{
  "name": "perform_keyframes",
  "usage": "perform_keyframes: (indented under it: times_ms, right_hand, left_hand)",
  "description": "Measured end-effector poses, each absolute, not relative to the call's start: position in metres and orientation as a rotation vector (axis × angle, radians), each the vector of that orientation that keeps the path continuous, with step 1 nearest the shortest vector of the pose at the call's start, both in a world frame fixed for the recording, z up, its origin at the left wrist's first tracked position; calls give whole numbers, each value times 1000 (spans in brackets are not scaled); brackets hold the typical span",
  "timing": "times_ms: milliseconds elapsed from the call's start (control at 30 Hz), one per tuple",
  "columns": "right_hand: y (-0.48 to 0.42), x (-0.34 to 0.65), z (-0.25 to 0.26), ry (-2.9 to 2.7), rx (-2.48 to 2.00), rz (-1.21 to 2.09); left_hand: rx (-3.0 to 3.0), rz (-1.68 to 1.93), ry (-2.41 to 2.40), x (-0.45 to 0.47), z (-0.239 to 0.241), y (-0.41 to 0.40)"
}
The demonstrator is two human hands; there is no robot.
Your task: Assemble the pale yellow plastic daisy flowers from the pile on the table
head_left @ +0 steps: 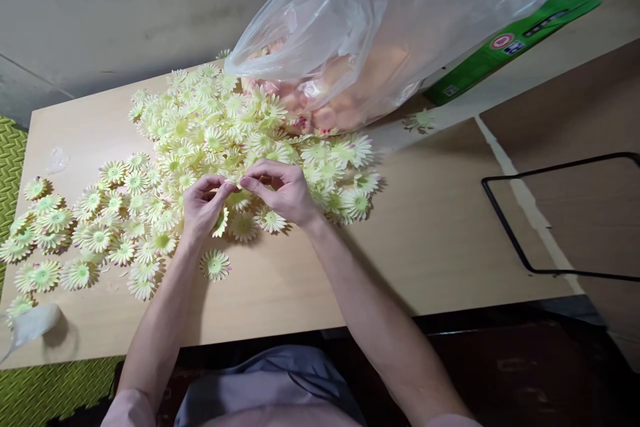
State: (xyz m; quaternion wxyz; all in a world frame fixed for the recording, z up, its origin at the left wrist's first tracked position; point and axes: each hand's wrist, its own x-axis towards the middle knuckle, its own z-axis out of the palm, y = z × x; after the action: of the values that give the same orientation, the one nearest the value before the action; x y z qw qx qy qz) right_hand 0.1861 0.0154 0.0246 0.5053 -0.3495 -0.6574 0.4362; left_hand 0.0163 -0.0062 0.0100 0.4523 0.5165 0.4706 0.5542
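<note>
Both hands meet over a heap of pale yellow-green artificial flowers point(210, 140) on the wooden table. My left hand point(203, 203) is closed, thumb and forefinger pinching what looks like one of these flowers. From the other side, my right hand point(283, 190) pinches at the same spot, its fingertips nearly touching the left ones. The fingers hide most of the held flower. Just below the hands lies a single loose flower point(216, 265). More flowers point(95, 237), some with purple petal tips, spread to the left.
A clear plastic bag point(350, 60) of pink and orange pieces stands behind the heap. To its right is a green packet point(510, 47). A black metal frame point(505, 227) lies at the right. A whitish translucent object point(35, 323) sits at the near left corner.
</note>
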Motion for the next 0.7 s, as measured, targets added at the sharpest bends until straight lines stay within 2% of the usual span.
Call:
perform_keyframes:
  times_ms: [300,433,600,700]
  right_hand:
    - [14,186,24,-1561,-823,1161]
    - [16,187,21,-1495,-895,1062]
    - [32,197,8,-1030,-1098,713]
    - [37,202,9,-864,-1125,624]
  left_hand:
    - [1344,1301,1150,17,12,-5]
    - [1341,1285,1155,17,12,-7]
    - [1293,1382,1233,17,13,-7]
    - [1275,1437,1218,19,13,-5]
